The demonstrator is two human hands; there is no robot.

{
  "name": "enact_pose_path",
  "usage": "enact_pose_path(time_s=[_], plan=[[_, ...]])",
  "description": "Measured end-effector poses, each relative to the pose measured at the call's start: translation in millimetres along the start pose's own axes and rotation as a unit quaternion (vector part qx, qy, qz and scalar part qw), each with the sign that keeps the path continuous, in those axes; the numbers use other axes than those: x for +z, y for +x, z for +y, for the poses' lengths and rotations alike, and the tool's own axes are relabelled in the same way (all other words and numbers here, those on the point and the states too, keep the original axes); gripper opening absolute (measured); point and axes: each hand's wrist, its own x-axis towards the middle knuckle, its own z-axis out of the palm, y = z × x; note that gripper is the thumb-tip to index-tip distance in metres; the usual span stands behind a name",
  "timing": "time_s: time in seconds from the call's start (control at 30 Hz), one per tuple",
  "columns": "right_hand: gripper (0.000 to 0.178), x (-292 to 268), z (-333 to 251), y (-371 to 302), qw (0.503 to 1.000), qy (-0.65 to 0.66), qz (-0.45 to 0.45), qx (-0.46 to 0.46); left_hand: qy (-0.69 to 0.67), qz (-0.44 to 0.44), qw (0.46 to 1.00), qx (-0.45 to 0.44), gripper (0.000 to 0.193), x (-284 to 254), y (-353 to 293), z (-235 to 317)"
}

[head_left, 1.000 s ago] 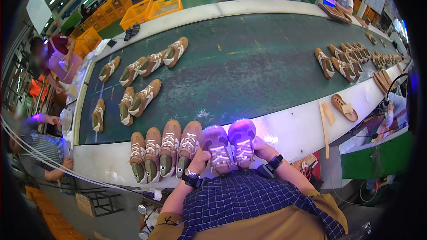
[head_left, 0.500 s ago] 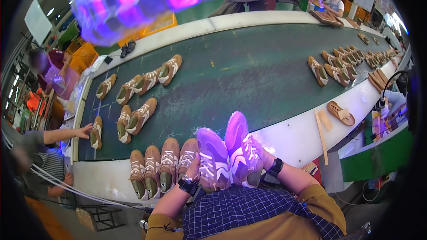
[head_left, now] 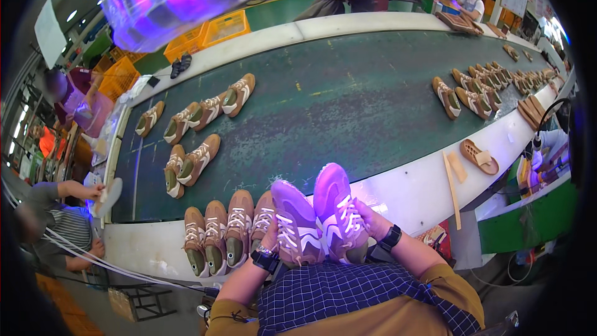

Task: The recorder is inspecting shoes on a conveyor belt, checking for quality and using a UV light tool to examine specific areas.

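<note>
Left hand and right hand, fingers clamped, 1 laced shoe each; laced row of 4 at 9 o'clock, belt shoes at 2!

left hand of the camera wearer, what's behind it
Behind the left hand is the rightmost tan shoe of four lined up along the white ledge: its toe and white laces show, but the hand covers most of its heel end.

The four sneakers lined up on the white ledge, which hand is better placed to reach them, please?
Probably the left hand: it is beside the row, while the right hand is farther off; each holds a shoe.
</note>
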Motion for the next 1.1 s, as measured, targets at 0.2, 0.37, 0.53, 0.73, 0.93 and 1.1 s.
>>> enact_pose_path(time_s=[0.2,0.37,0.53,0.73,0.93,1.1], plan=[[0.075,-6.1,-21.0,-3.9,0.985,-0.132,-0.105,0.037,-0.001,0.011,1.000,-0.007,0.074,-2.3,-3.7,0.5],[0.081,14.8,-36.2,-13.6,0.971,-0.204,-0.113,0.048,-0.087,-0.161,0.982,-0.054,0.068,12.4,-20.8,28.2],[0.077,20.9,-33.9,-18.2,0.960,-0.267,-0.083,0.010,-0.037,-0.186,0.982,-0.011,0.075,42.0,-43.4,51.1],[0.074,39.8,-37.5,-26.2,0.938,-0.342,-0.016,-0.053,0.029,-0.114,0.989,0.089,0.074,51.7,-54.6,44.7],[0.060,38.2,-33.6,-25.3,0.969,-0.208,0.114,-0.076,-0.066,-0.055,0.984,0.154,0.058,62.0,-54.7,45.6],[0.053,14.0,-26.0,-9.7,0.978,0.012,0.125,-0.165,-0.304,0.002,0.935,0.181,0.042,66.9,-32.3,45.5]])
